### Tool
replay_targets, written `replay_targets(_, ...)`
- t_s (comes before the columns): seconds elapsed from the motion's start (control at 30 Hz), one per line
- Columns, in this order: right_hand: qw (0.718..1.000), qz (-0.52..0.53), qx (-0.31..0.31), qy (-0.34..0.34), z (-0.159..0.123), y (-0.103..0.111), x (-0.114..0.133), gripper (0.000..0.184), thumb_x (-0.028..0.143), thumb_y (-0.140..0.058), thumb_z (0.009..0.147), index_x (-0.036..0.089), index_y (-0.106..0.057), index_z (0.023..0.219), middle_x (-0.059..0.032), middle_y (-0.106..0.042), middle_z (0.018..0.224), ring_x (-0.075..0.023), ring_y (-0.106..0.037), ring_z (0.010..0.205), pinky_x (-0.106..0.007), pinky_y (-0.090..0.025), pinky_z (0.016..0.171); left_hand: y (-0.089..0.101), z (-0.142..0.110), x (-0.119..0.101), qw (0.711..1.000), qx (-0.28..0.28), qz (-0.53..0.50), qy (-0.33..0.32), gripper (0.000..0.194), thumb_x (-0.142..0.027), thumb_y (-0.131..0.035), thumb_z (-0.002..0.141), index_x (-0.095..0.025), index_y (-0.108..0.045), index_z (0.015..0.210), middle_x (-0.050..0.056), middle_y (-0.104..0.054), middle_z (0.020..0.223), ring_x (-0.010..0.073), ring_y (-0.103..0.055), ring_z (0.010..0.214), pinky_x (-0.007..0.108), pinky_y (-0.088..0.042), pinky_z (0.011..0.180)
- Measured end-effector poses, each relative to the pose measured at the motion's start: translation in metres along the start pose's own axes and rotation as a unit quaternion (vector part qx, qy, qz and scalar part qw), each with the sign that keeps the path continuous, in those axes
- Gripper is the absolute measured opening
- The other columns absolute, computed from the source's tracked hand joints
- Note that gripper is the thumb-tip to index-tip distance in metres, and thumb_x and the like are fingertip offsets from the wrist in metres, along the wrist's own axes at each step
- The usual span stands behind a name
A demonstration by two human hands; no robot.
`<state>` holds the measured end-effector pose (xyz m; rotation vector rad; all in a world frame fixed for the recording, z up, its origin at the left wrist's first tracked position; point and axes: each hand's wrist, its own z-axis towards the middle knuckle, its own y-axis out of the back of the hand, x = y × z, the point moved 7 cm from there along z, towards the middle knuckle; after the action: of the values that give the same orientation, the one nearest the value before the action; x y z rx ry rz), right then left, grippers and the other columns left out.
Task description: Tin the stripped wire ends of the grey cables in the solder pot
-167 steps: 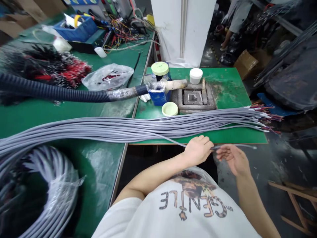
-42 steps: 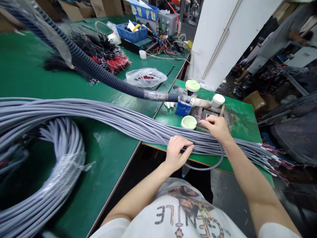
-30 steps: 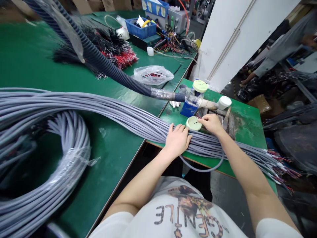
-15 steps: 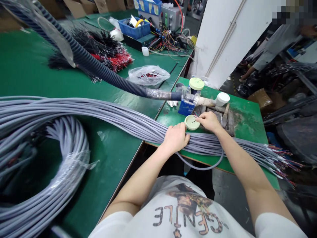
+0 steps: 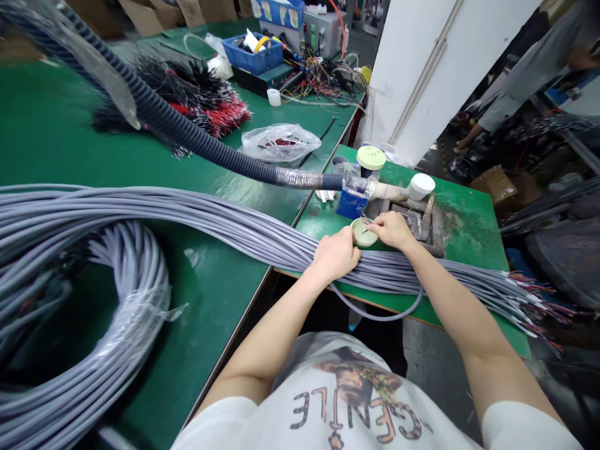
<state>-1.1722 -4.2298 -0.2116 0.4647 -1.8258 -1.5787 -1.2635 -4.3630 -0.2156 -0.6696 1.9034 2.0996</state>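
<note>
Right hand [image 5: 392, 230] pinching wires [image 5: 367, 219], left hand [image 5: 335, 253] — earlier spread — curled at dish [image 5: 364, 243], grip unclear

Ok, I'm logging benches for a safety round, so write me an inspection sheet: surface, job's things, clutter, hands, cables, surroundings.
Surface: green tabletops, the right one stained beside the dark square frame.
Job's things: coloured wire ends at the pale green dish.
Clutter: black-and-red wire pile, plastic bag and blue bin, farther back.
Hands: right hand pinches the coloured wire ends; left hand lies over the grey cables beside the dish, its grip hidden.
Cables: grey cables cross both tabletops; one loops out in front.
Surroundings: white pillar behind; another person, back right.
</note>
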Motion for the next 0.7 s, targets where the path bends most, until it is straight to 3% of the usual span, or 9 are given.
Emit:
replay_targets(0.23, 1.0, -0.012, 0.005, -0.004, 0.001, -0.002, 0.004, 0.026, 0.036, -0.059, 0.079, 0.018, -0.076, 0.072, -0.0055, -0.072, 0.079, -0.0177, -0.061, 0.073, -0.026, -0.036, 0.061, -0.001, 0.0, -0.002, 1.0, -0.007, 0.001, 0.009, 0.016, -0.027, -0.047, 0.085, -0.018, -0.047, 0.098, 0.009, -0.066, 0.09, 0.0269, -0.065, 0.089, 0.037, -0.045, 0.08)
replay_targets(0.37, 0.999, 0.024, -0.037, -0.003, -0.006, 0.021, -0.007, 0.027, 0.036, -0.059, 0.078, 0.016, -0.076, 0.069, -0.0049, -0.071, 0.073, -0.0165, -0.059, 0.067, -0.026, -0.035, 0.058, 0.008, -0.005, 0.001, 0.999, -0.042, -0.029, -0.004, 0.023, -0.027, -0.051, 0.083, -0.017, -0.048, 0.104, 0.009, -0.066, 0.094, 0.0271, -0.064, 0.09, 0.038, -0.047, 0.08)
replay_targets(0.47, 0.992, 0.048, -0.112, -0.037, -0.017, 0.051, -0.045, 0.031, 0.038, -0.059, 0.077, 0.013, -0.075, 0.068, -0.0043, -0.068, 0.066, -0.0154, -0.057, 0.061, -0.026, -0.033, 0.056, 0.027, -0.017, 0.015, 0.987, -0.141, -0.082, -0.012, 0.034, -0.029, -0.054, 0.082, -0.018, -0.047, 0.114, 0.012, -0.06, 0.119, 0.0269, -0.06, 0.105, 0.039, -0.045, 0.089)
replay_targets(0.57, 0.979, 0.031, -0.166, -0.114, -0.032, 0.065, -0.097, 0.034, 0.04, -0.06, 0.075, 0.011, -0.074, 0.065, -0.0039, -0.063, 0.058, -0.0148, -0.055, 0.057, -0.026, -0.031, 0.053, 0.041, -0.031, 0.037, 0.963, -0.245, -0.109, 0.017, 0.033, -0.03, -0.054, 0.083, -0.019, -0.049, 0.114, 0.012, -0.056, 0.129, 0.0263, -0.054, 0.116, 0.039, -0.041, 0.097)
replay_targets(0.7, 0.965, -0.001, -0.167, -0.202, -0.042, 0.053, -0.144, 0.037, 0.043, -0.059, 0.074, 0.01, -0.075, 0.067, -0.004, -0.061, 0.053, -0.0145, -0.054, 0.055, -0.027, -0.03, 0.052, 0.034, -0.033, 0.043, 0.963, -0.255, -0.085, 0.031, 0.03, -0.031, -0.055, 0.084, -0.021, -0.054, 0.112, 0.008, -0.06, 0.127, 0.0266, -0.057, 0.111, 0.04, -0.039, 0.094)
